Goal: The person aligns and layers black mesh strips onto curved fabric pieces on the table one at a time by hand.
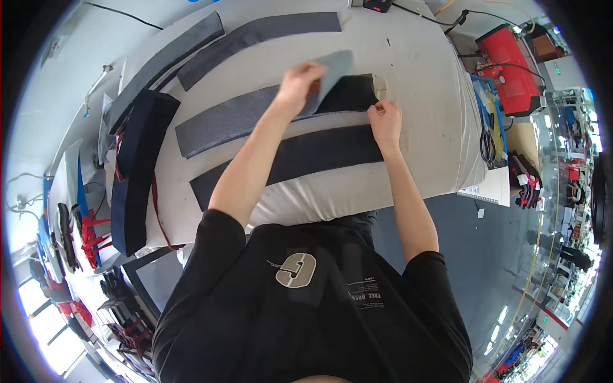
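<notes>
Several long dark fabric strips lie on a cream cloth-covered table [421, 147]. My left hand [301, 84] pinches a grey fabric piece [334, 71], lifted and folded up from the middle strip [223, 122]. Beneath it shows a black layer [350, 93]. At the right end of this layer my right hand [385, 120] has its thumb and fingers pressed together at the corner. A black strip [325, 148] lies nearer my body, below both hands.
Two more grey strips [268, 29] [172, 64] lie at the far side. A stack of dark navy fabric [142, 166] sits at the left. Scissors [488, 147] and a red machine [508, 70] are at the right.
</notes>
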A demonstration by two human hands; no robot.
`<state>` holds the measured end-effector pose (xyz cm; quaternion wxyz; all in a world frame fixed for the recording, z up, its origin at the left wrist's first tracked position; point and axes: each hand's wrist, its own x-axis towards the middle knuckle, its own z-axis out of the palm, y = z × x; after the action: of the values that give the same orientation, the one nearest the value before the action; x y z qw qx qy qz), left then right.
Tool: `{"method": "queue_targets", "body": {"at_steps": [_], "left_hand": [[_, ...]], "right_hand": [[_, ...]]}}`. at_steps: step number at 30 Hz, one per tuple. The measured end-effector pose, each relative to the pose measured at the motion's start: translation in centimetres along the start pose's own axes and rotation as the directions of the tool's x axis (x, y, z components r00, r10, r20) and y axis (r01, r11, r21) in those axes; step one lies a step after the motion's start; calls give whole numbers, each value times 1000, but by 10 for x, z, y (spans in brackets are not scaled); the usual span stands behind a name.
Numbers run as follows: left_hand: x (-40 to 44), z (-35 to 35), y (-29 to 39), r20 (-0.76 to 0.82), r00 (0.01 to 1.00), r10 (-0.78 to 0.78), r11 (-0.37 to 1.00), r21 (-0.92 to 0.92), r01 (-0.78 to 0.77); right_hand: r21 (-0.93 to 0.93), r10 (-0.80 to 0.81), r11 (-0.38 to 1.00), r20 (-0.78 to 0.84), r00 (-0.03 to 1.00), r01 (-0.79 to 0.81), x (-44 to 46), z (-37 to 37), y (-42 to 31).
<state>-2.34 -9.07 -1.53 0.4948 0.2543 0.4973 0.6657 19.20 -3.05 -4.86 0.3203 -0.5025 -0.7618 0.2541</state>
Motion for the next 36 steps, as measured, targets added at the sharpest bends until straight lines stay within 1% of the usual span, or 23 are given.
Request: {"method": "queue_targets", "body": {"at_steps": [2, 3, 6, 7, 9, 10, 12, 13, 15, 16, 17, 18, 19, 20, 23, 24, 26, 27, 28, 30, 32, 34, 36], "left_hand": [[-2, -25, 18, -152, 988, 27, 932, -353, -80], [-10, -28, 35, -195, 978, 67, 912, -386, -140], [-36, -35, 71, -246, 953, 177, 878, -397, -266], [-46, -27, 79, -251, 924, 290, 910, -228, -347], [-66, -7, 89, -158, 914, 373, 928, 73, -366], [-75, 6, 94, -74, 937, 341, 926, 201, -321], [-89, 29, 106, 181, 918, 352, 666, 641, -382], [-89, 29, 109, 175, 917, 359, 665, 641, -383], [-89, 26, 114, 477, 641, 601, 104, 749, -655], [-87, 20, 118, 470, 644, 603, 104, 755, -648], [-79, 9, 123, 383, 664, 642, 276, 693, -666], [-72, -3, 130, 291, 687, 666, 432, 600, -674], [-66, -22, 139, 347, 721, 600, 471, 575, -669], [-60, -40, 144, 310, 792, 527, 661, 436, -611], [-68, -80, 160, 264, 855, 447, 711, 474, -519], [-74, -92, 164, 228, 901, 368, 676, 600, -428], [-83, -103, 167, 171, 941, 291, 623, 713, -322], [-89, -105, 169, 121, 942, 312, 597, 746, -294], [-97, -109, 170, 67, 940, 335, 573, 777, -260], [-99, -126, 165, 38, 943, 331, 648, 718, -256], [-102, -136, 166, 85, 897, 434, 646, 664, -376], [-108, -140, 173, 74, 898, 435, 721, 569, -396], [-121, -133, 188, -16, 869, 494, 839, 270, -472]], "right_hand": [[-122, 12, 992, 31, 999, -8, 0, -3, -6], [-242, 25, 970, 63, 998, -9, 1, -5, -12], [-310, -158, 941, -57, 986, 133, 1, -21, -40], [-305, -172, 940, -41, 984, 151, 2, -26, -56], [242, -401, 897, 89, 912, 371, -3, -29, -102], [356, -468, 844, 127, 875, 400, -6, -24, -121], [473, -453, 833, 285, 845, 287, -7, -15, -145], [553, -321, 821, 248, 914, 138, -5, -9, -156], [560, -222, 828, 310, 924, 11, 10, -8, -172], [556, -110, 821, 375, 921, -128, 15, -9, -180], [639, -238, 767, 212, 948, 50, 13, -12, -200], [608, -314, 785, 217, 924, 123, 19, -10, -203], [601, -353, 785, 238, 905, 148, 21, -8, -208], [595, -392, 784, 257, 883, 175, 26, -14, -224], [447, -374, 877, 411, 831, 174, 45, -26, -260], [450, -380, 875, 412, 828, 178, 51, -26, -269], [596, -564, 693, 99, 820, 405, 61, -20, -288], [756, -509, 557, -18, 861, 345, 60, -17, -304], [761, -519, 551, -9, 855, 342, 55, -13, -314], [596, -793, 457, -63, 606, 660, 47, -12, -335], [629, -508, 710, 145, 849, 317, 54, -37, -358], [973, -408, 230, 98, 908, -2, 80, -44, -367], [989, -580, 66, -72, 811, 135, 102, -50, -369]]}}
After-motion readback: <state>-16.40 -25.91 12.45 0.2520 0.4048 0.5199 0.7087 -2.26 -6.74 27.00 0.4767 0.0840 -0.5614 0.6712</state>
